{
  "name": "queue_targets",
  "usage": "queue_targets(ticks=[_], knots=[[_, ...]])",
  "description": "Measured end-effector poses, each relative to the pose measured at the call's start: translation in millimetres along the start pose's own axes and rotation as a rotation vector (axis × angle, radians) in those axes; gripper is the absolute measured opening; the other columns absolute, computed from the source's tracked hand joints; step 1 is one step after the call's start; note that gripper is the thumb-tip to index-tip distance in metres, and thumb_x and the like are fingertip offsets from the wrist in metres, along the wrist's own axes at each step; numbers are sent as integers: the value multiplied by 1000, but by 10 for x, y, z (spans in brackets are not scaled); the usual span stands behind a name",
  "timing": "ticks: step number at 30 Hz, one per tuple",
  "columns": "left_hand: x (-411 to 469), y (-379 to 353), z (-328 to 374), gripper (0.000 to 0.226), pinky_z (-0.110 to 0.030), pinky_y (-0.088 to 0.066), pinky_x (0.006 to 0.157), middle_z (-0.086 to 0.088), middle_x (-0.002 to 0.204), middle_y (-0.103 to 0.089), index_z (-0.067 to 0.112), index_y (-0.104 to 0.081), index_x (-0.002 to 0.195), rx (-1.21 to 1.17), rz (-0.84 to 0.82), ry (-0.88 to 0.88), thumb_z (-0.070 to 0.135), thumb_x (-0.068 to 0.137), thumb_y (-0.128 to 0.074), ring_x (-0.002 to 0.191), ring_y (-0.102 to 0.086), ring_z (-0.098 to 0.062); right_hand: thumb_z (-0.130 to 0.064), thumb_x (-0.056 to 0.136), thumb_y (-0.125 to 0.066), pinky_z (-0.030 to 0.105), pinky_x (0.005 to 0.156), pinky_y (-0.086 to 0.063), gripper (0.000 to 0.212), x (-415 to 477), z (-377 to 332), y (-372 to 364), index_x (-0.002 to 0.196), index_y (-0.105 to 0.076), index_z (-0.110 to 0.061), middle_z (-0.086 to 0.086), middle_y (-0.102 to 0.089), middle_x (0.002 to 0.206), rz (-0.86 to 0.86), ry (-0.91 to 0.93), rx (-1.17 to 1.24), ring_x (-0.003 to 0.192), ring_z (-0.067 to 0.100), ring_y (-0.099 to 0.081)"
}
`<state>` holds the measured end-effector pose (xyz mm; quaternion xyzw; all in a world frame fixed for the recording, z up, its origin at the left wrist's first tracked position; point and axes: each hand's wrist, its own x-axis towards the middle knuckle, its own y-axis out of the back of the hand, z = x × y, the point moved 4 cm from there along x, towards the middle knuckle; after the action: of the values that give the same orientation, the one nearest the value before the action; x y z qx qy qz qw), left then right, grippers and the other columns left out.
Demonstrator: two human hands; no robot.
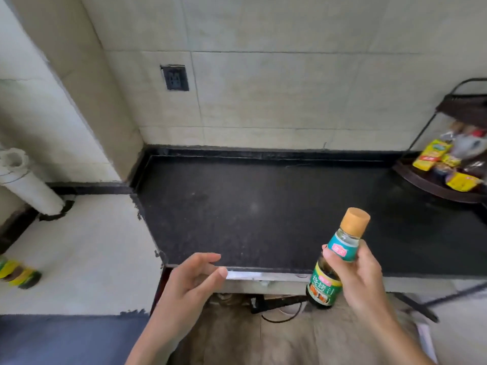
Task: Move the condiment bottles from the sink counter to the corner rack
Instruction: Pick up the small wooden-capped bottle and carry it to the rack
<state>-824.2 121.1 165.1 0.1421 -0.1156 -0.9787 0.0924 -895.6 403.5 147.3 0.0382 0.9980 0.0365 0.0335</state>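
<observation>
Small condiment bottle [326,283] with dark contents, a green and yellow label, a teal neck band and a tan cap [355,222], held off the surface and tilted, cap up and leaning to the right; gripped about its upper half by the right hand [365,283], thumb across the near side of the neck band, other fingers wrapped behind; base of the bottle lower in view than the counter's front edge, cap over the dark top; to the left, apart from the bottle, the left hand [189,283], grasping nothing, fingers loosely bent and spread, fingertips above the front edge of the black speckled counter [263,206]; beyond both hands, the counter running back to a tiled wall [276,96], with a raised black lip along the wall's foot; at the far right end of the counter, well apart from the bottle, the corner rack [432,189], dark curved shelves in a thin black wire frame; on its lower shelf, yellow packets [432,154] and other wrapped goods, too blurred to name; on the wall to the left, a dark socket [174,78]; further left, a white pipe [31,188] slanting down into a pale surface [87,246] beside the counter; at the left border, on that pale surface, blurred things with yellow and green labels [19,275], kind unclear; below the counter's front edge, tan fabric [263,338]
</observation>
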Motion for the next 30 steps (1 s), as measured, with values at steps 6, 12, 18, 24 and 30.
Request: queue_targets(ticks=[6,12,18,24,30], knots=[[157,-1172,328,36,-31,-56,80,-8,89,-75,21,-69,105,53,-181,-14,37,73,-69,84,-71,-19,-11,87,-68,28,69,-52,15,176,178,1350,93,-57,-19,-1,-68,81,234,-14,-43,71,4,-65],[484,-1940,584,36,-21,-53,73,-4,90,-75,27,-68,103,167,-323,-12,45,71,-68,83,-70,-9,-9,88,-66,25,65,-48,18,331,310,2082,94,-56,-23,-1,-66,85,383,-78,-7,67,-2,-66],[1089,-2772,921,21,-28,-55,83,1,93,-75,31,-66,106,210,-491,-71,36,86,-70,88,-70,-11,-14,87,-67,31,71,-53,19,769,431,2557,103,-57,-19,4,-68,92,497,-118,-19,86,21,-68],[1690,-3463,1326,19,-30,-53,87,1,93,-75,31,-66,106,199,-556,-134,31,87,-70,90,-70,-15,-19,88,-67,32,75,-53,25,1382,240,3063,109,-54,-21,-1,-66,98,587,-98,-122,91,18,-66],[2017,-3949,1535,19,-25,-51,81,0,91,-74,30,-66,106,204,-596,-104,30,87,-69,80,-68,-3,-17,87,-67,36,83,-53,29,1961,18,3630,114,-54,-16,2,-66,103,601,-75,-189,93,16,-65]])
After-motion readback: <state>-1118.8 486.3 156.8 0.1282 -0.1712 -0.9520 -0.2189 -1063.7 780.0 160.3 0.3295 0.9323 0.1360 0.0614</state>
